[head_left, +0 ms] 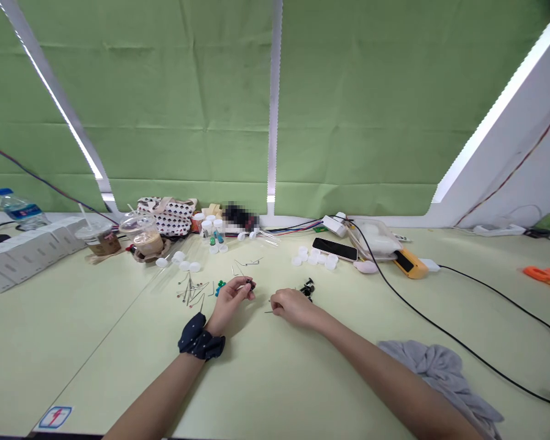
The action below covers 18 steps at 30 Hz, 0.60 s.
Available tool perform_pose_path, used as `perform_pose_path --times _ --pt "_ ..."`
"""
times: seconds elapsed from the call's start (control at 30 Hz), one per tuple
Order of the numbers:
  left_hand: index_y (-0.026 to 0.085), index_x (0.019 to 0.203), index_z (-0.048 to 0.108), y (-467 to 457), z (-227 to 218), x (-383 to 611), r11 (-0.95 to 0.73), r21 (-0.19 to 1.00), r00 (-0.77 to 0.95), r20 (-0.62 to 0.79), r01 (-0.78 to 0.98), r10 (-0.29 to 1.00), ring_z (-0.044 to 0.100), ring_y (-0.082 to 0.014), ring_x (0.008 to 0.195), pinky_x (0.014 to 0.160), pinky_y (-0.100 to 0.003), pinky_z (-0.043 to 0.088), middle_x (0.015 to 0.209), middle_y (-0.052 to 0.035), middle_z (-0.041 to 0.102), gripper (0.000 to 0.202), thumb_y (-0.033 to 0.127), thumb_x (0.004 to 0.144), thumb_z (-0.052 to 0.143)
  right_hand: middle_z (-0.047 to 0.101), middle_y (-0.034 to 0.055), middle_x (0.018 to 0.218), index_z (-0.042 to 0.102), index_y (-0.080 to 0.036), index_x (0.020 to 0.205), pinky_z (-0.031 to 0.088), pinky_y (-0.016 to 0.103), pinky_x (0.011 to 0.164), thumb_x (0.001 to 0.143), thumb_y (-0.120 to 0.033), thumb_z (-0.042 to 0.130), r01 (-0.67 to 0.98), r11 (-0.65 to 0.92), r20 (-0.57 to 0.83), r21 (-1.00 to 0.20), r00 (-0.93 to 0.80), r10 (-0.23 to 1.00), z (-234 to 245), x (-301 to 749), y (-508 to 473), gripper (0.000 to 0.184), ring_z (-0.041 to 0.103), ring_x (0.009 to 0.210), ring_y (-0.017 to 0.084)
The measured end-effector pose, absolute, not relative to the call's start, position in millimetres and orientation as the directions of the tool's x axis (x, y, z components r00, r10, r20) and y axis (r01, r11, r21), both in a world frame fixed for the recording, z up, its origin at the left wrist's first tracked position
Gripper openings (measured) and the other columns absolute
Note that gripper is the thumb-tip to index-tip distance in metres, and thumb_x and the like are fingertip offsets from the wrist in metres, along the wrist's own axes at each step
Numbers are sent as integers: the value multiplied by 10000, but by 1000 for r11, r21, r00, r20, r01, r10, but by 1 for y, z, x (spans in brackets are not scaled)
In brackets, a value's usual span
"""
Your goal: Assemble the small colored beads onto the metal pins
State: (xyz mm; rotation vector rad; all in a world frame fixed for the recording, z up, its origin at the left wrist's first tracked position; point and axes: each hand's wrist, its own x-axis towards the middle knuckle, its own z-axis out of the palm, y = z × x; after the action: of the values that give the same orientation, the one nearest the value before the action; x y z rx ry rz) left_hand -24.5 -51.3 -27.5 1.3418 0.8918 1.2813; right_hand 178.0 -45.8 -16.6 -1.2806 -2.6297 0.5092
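Observation:
My left hand [231,299] is closed in a pinch around a small black part [251,285], a dark scrunchie [199,339] on its wrist. My right hand [292,307] is lowered to the tabletop, fingers curled together; a thin metal rod [268,312] sticks out at its fingertips, and its other end is hidden. Just behind the right hand lie several black parts [308,288] with round heads. Left of my left hand are small green and blue parts [220,287] and a loose pile of thin metal rods [192,291], some bent like hex keys.
White caps [314,256] and a phone [335,249] lie behind my right hand. Small clear jars [213,229] stand at the back. Drink cups [146,238] are on the left. A black cable [412,308] and grey cloth [440,373] lie to the right.

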Motion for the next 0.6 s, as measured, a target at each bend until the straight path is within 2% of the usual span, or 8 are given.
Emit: perform_pose_path --times 0.2,0.37,0.5,0.6 --pt "172 934 588 -53 -28 -23 -174 966 138 202 -191 970 599 -133 697 752 -323 481 948 -62 601 202 292 772 604 628 31 820 632 -174 751 302 212 587 769 -141 552 748 565 -21 -348 -609 793 -12 179 -48 88 554 731 135" --pt "174 918 588 -52 -29 -22 -135 947 123 177 -291 976 615 -142 713 765 -336 488 913 -47 599 185 278 766 606 614 44 860 648 -188 827 316 228 637 852 -262 493 770 540 6 -340 -572 820 -7 180 -46 174 555 784 145" --pt "170 921 595 -50 -28 -23 -77 924 145 141 -375 979 628 -158 767 793 -335 478 912 -46 607 191 269 759 616 578 70 928 630 -199 897 305 287 745 896 -179 387 892 372 83 -257 -363 928 -3 198 -28 244 526 903 178" --pt "165 954 599 -51 -26 -24 -28 907 169 108 -420 980 631 -179 835 819 -337 468 943 -61 617 222 271 760 621 536 116 1048 609 -196 977 305 336 772 831 -97 456 945 207 82 -254 -193 978 -3 224 -10 233 485 994 237"
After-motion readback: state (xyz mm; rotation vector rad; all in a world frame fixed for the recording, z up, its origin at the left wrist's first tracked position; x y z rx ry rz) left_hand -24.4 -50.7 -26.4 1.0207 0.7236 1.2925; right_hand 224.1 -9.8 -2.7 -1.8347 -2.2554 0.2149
